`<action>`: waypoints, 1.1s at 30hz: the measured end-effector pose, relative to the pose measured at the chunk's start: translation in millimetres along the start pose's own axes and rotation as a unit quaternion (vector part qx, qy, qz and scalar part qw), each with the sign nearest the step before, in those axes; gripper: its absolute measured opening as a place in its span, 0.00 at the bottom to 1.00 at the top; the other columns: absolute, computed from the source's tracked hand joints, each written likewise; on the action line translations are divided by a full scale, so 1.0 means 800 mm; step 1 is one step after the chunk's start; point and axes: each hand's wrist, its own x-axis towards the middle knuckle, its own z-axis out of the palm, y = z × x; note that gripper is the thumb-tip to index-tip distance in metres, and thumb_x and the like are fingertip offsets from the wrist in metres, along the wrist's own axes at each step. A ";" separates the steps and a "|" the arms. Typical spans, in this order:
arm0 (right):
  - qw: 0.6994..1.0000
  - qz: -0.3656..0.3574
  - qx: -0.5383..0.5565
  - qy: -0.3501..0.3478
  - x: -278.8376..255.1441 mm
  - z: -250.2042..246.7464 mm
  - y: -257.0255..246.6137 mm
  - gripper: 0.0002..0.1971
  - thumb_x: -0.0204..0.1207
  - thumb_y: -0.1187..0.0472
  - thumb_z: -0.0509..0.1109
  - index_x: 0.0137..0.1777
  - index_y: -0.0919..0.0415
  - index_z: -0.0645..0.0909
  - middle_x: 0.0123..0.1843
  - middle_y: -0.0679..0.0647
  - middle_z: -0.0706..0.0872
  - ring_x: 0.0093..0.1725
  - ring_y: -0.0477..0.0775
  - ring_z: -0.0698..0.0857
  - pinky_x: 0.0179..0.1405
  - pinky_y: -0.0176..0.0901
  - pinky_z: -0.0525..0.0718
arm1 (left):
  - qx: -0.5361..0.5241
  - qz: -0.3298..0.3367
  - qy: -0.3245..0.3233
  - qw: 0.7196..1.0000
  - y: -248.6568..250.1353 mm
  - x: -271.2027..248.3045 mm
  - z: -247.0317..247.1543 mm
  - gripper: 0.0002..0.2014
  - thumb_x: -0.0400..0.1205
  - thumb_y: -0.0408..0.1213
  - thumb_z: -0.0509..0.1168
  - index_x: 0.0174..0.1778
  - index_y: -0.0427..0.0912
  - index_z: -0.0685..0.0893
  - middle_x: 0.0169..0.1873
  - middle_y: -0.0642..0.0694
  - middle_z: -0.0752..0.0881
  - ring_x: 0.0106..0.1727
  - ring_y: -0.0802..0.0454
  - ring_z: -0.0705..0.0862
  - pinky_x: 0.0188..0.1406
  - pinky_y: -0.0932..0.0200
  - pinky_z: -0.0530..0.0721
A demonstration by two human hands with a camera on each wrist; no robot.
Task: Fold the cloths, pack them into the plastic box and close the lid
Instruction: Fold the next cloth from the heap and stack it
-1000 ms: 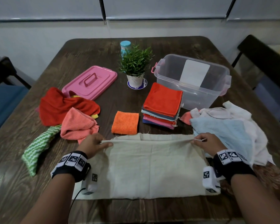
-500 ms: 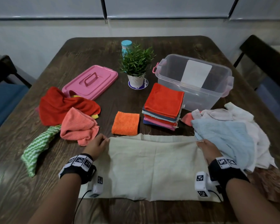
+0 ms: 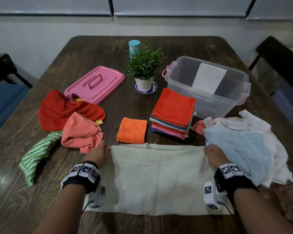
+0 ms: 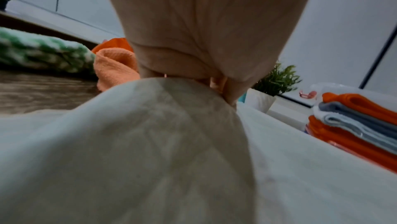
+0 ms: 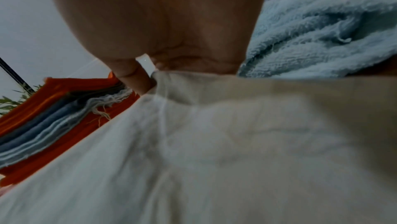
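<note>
Both hands, left hand (image 3: 98, 153) and right hand (image 3: 214, 155), pinch the cream cloth's (image 3: 159, 178) far corners. Folded stack (image 3: 173, 110) waits; box (image 3: 208, 85) empty, lid (image 3: 95, 84) off, loose cloths remain.

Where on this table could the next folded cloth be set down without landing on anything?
Bare wood lies between the pink lid and the orange folded cloth, and behind the potted plant. The crumpled heaps and pale pile crowd both sides.

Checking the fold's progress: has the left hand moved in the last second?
Yes. The left hand carried the cream cloth's edge away from the person, toward the orange cloth.
</note>
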 end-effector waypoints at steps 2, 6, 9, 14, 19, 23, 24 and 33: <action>1.000 0.001 -0.014 0.008 0.008 -0.001 -0.003 0.07 0.83 0.63 0.60 0.46 0.65 0.76 0.58 0.70 0.82 0.53 0.61 0.77 0.49 0.46 0.68 | -0.015 0.000 0.010 1.000 0.007 0.005 -0.004 0.09 0.88 0.44 0.54 0.49 0.42 0.70 0.51 0.35 0.84 0.54 0.39 0.83 0.48 0.51 0.75; 0.997 0.016 -0.072 0.013 0.026 0.009 -0.001 0.12 0.83 0.64 0.59 0.57 0.72 0.78 0.61 0.72 0.81 0.60 0.67 0.79 0.55 0.48 0.72 | -0.036 0.003 0.023 0.999 0.016 0.011 0.006 0.09 0.88 0.44 0.54 0.47 0.42 0.69 0.45 0.36 0.84 0.50 0.37 0.84 0.43 0.51 0.74; 0.993 0.021 -0.114 0.038 0.033 0.020 -0.001 0.14 0.82 0.64 0.58 0.61 0.74 0.77 0.62 0.73 0.80 0.61 0.70 0.79 0.60 0.53 0.74 | -0.026 -0.001 0.027 0.999 0.022 0.014 0.015 0.10 0.88 0.44 0.53 0.47 0.42 0.67 0.44 0.35 0.84 0.48 0.37 0.83 0.40 0.52 0.70; 0.987 0.025 -0.142 0.076 0.038 0.035 -0.005 0.18 0.81 0.65 0.59 0.67 0.76 0.74 0.68 0.75 0.77 0.67 0.73 0.78 0.66 0.56 0.73 | 0.012 -0.028 0.027 0.999 0.026 0.027 0.026 0.11 0.88 0.47 0.51 0.50 0.42 0.67 0.43 0.36 0.85 0.47 0.38 0.84 0.41 0.51 0.75; 0.980 0.006 -0.167 0.109 0.042 0.040 -0.008 0.15 0.82 0.67 0.58 0.66 0.75 0.74 0.67 0.74 0.77 0.67 0.73 0.77 0.67 0.59 0.73 | 0.039 -0.042 0.036 0.998 0.029 0.029 0.038 0.10 0.88 0.47 0.51 0.50 0.43 0.68 0.50 0.39 0.82 0.50 0.39 0.83 0.42 0.51 0.75; 0.983 0.036 -0.172 0.059 0.039 0.038 -0.014 0.19 0.85 0.67 0.51 0.73 0.69 0.70 0.70 0.70 0.74 0.69 0.69 0.76 0.69 0.57 0.74 | 0.040 -0.041 0.042 0.997 0.030 0.035 0.041 0.09 0.87 0.46 0.51 0.51 0.44 0.69 0.53 0.39 0.81 0.51 0.39 0.83 0.41 0.51 0.75; 0.980 0.050 -0.184 0.049 0.038 0.036 -0.020 0.18 0.85 0.65 0.52 0.72 0.68 0.70 0.68 0.70 0.77 0.67 0.70 0.77 0.66 0.58 0.74 | 0.038 -0.040 0.042 0.998 0.031 0.037 0.040 0.09 0.87 0.47 0.52 0.50 0.44 0.69 0.53 0.40 0.81 0.51 0.40 0.83 0.42 0.51 0.76; 0.940 -0.104 -0.294 0.139 -0.013 0.051 -0.031 0.26 0.64 0.62 0.75 0.64 0.62 0.76 0.62 0.66 0.77 0.56 0.68 0.76 0.52 0.58 0.77 | 0.107 0.102 0.187 0.971 0.039 -0.013 0.041 0.19 0.79 0.52 0.58 0.51 0.41 0.82 0.48 0.39 0.80 0.48 0.36 0.79 0.46 0.43 0.80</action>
